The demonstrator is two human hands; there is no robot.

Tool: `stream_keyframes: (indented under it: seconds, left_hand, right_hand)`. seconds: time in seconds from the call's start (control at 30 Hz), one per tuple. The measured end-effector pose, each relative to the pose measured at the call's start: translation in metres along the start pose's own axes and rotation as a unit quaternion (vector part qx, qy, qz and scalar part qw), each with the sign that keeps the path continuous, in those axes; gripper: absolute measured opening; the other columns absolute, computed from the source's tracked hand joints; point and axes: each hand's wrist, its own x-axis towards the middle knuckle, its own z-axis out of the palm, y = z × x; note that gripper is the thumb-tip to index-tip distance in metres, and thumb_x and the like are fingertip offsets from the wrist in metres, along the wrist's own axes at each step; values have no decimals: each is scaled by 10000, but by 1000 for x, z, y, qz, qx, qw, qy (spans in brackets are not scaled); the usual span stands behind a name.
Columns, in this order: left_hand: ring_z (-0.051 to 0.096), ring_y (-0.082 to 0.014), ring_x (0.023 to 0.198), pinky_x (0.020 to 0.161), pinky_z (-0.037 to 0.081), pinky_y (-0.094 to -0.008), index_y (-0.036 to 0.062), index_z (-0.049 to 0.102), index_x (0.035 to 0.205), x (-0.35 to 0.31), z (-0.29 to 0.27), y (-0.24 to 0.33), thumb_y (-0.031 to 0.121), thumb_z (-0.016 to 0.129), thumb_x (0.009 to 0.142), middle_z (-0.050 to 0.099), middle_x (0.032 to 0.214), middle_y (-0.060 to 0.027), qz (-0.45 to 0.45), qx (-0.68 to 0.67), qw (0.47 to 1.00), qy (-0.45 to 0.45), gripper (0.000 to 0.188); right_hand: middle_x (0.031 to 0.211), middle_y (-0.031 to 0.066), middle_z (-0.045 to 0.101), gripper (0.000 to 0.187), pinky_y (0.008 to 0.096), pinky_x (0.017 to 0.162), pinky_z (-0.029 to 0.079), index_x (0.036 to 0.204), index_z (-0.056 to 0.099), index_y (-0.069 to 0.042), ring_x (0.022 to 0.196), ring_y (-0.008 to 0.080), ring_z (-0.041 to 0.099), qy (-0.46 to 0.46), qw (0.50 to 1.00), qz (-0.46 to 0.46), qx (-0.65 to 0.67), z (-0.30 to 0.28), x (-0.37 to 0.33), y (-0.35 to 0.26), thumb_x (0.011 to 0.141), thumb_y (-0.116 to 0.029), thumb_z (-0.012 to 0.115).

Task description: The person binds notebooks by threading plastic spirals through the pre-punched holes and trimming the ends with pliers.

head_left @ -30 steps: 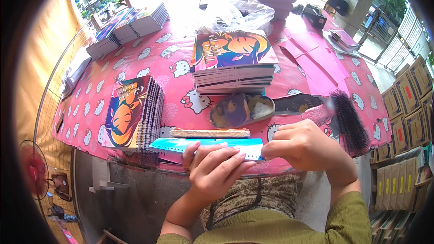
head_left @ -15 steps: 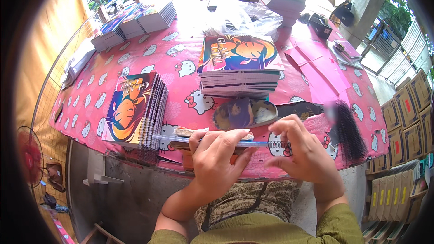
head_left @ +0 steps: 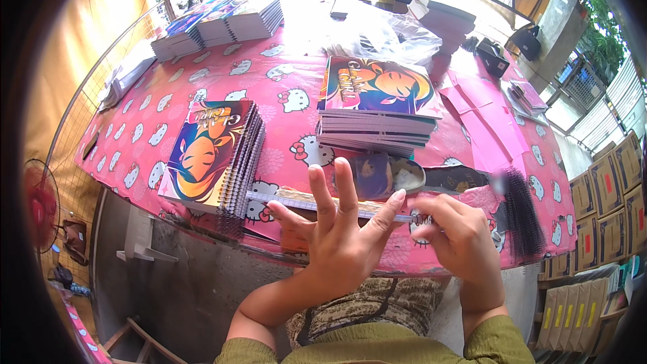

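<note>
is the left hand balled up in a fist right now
No, the left hand is open, with its fingers stretched out and spread apart.

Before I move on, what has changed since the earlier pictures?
The left hand has taken its fingers off the notebook and spread them; thumb contact is unclear. The notebook has turned from showing a blue face to nearly edge-on. The right hand opened, then curled in again by the wire coil. The near-left notebook stack and middle notebook stack stayed put.
</note>
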Motion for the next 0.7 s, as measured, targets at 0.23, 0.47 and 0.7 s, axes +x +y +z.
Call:
stream_keyframes:
  seconds: [0.23, 0.47, 0.7]
  left_hand:
    - [114, -451, 1441, 965, -176, -731, 221, 697, 1168, 4, 2, 8, 217, 635, 870, 240, 1502, -317, -55, -79, 995, 35, 304]
    - [182, -391, 1444, 999, -189, -688, 214, 683, 1188, 4, 0, 7, 242, 636, 872, 255, 1506, -296, -52, -87, 995, 24, 321]
    - [580, -298, 1176, 1039, 400, -470, 0, 648, 1124, 9, -29, -12, -7, 707, 808, 523, 1326, -231, -95, -464, 875, 103, 321]
  right_hand:
    - [799, 94, 606, 159, 366, 580, 498, 889, 638, -35, 685, 271, 631, 33, 999, 5, 0, 5, 4, -6, 761, -66, 727]
    - [821, 119, 599, 203, 383, 580, 490, 900, 622, -25, 702, 299, 620, 17, 999, -21, 25, 8, 5, 3, 766, -111, 747]
    - [850, 124, 599, 197, 370, 579, 493, 926, 616, -15, 698, 286, 618, 28, 999, -36, 24, 12, 4, 4, 781, -76, 734]
